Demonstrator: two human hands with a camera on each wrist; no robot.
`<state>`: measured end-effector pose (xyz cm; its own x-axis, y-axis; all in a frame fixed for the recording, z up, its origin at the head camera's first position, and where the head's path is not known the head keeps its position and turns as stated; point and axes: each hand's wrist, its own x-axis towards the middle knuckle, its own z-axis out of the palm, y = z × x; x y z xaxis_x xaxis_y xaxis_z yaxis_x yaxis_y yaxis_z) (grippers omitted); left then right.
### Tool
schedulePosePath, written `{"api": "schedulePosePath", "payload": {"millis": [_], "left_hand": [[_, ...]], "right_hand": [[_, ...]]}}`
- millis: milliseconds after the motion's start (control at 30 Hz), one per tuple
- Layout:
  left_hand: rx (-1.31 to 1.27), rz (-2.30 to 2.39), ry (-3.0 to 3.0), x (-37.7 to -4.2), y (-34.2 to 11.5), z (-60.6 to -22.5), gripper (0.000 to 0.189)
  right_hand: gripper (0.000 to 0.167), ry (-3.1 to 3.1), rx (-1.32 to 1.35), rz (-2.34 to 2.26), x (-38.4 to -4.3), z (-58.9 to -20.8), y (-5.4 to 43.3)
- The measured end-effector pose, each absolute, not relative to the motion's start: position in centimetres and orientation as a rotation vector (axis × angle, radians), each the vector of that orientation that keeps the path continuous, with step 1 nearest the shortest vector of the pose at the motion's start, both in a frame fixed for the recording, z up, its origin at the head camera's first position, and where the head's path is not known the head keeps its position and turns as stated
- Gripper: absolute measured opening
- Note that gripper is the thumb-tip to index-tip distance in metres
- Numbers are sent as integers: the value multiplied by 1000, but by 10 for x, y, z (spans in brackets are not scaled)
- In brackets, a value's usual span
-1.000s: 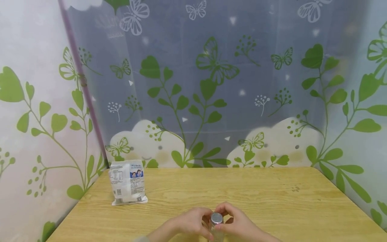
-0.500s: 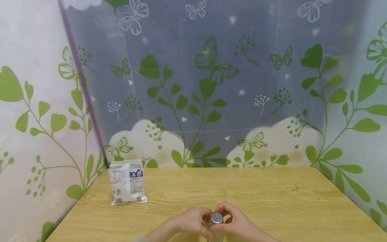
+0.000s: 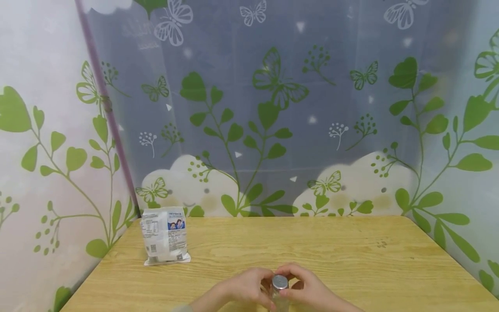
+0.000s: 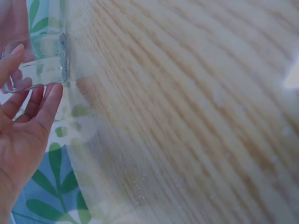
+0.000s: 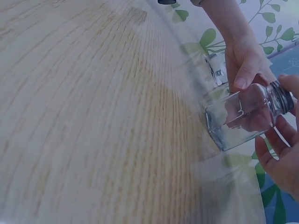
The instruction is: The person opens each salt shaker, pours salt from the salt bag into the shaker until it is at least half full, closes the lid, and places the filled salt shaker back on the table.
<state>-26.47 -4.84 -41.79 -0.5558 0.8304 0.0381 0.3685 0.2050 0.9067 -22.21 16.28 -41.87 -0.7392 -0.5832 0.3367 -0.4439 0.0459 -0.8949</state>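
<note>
A clear glass bottle (image 5: 240,116) with a silver screw cap (image 3: 280,281) stands upright near the table's front edge, between my two hands. My left hand (image 3: 249,286) grips the bottle's body from the left, thumb on one side and fingers on the other. From the right, my right hand (image 3: 308,289) pinches the cap, with thumb in front and index finger behind. The left wrist view shows my left hand (image 4: 23,140) at the glass (image 4: 42,60) close to its base; the cap is out of that frame. No contents show through the clear walls.
A white printed packet (image 3: 163,236) stands at the back left of the wooden table (image 3: 331,247). Patterned curtains (image 3: 273,130) with leaves and butterflies enclose the table at the back and both sides.
My right hand's fingers have shifted slightly at the cap, the index finger a little lower. The left hand and bottle stay nearly in place.
</note>
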Motion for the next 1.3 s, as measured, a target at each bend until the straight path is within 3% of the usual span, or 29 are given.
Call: {"api": "schedulePosePath", "payload": {"millis": [300, 633, 800, 967, 1300], "left_hand": [[1102, 1328, 2006, -265, -49, -418, 32], [1106, 1321, 2009, -265, -49, -417, 34], [1116, 1317, 2012, -265, -49, -418, 36], [1116, 1312, 2029, -265, -48, -418, 33], [1119, 1311, 2029, -266, -48, -421, 33]], "right_hand": [[31, 2293, -890, -1701, -224, -415, 158], [29, 2195, -1007, -1769, -224, -417, 160], [34, 2145, -1086, -1790, -223, -416, 161], [42, 2243, -997, -1750, -223, -416, 161], [28, 2251, -973, -1792, -222, -421, 160]]}}
